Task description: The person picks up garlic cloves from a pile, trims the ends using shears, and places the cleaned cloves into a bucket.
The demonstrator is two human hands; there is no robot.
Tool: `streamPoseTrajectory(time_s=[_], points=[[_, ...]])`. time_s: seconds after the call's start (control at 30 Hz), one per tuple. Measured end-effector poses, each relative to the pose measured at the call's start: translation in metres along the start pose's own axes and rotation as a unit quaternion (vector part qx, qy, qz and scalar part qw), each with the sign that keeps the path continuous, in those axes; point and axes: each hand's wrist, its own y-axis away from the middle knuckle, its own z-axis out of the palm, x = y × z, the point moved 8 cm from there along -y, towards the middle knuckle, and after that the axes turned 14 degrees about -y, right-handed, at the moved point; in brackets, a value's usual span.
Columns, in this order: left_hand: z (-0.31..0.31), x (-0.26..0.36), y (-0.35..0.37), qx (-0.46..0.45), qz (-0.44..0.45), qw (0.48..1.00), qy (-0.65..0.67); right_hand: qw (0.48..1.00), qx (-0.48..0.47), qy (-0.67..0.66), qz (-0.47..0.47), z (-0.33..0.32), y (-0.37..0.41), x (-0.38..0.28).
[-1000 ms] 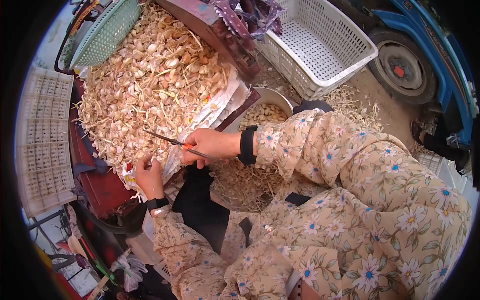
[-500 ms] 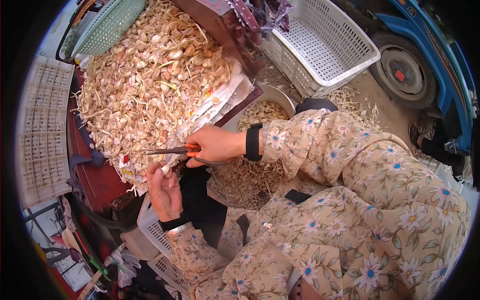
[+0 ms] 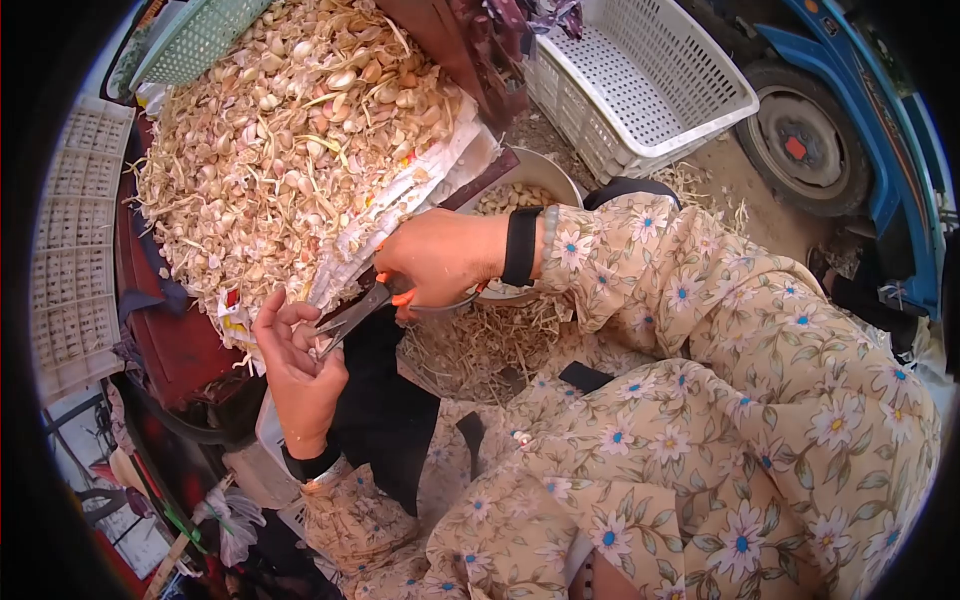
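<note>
Head view | scissors (image 3: 352,314) gripped in right hand (image 3: 440,262), blades angled down to left hand (image 3: 295,355) | left palm up, fingers curled around blade tips, contents unclear | garlic pile (image 3: 270,150) just beyond both hands

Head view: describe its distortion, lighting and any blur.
Head view: strong fisheye, with a black vignette around the round image and the white crate bowed near the edge; bright daylight, no harsh glare on the garlic pile; the scissors in the right hand look slightly soft, the centre is otherwise sharp.
</note>
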Motion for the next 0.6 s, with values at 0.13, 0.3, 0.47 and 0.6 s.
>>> streamPoseTrajectory(time_s=[0.13, 0.3, 0.47, 0.6], points=[[0.005, 0.005, 0.001, -0.032, 0.005, 0.999, -0.031, 1.000, -0.024, -0.019, 0.000, -0.001, 0.002, -0.002], [-0.001, 0.004, 0.000, -0.002, 0.013, 1.000, -0.026, 1.000, -0.007, -0.015, -0.016, -0.006, 0.002, -0.005], [-0.016, -0.027, 0.006, 0.141, -0.056, 0.985, 0.082, 0.996, 0.083, -0.016, -0.022, -0.013, 0.002, -0.005], [-0.009, -0.038, 0.020, 0.235, -0.059, 0.952, 0.186, 0.994, 0.105, -0.016, -0.005, -0.010, 0.004, -0.005]])
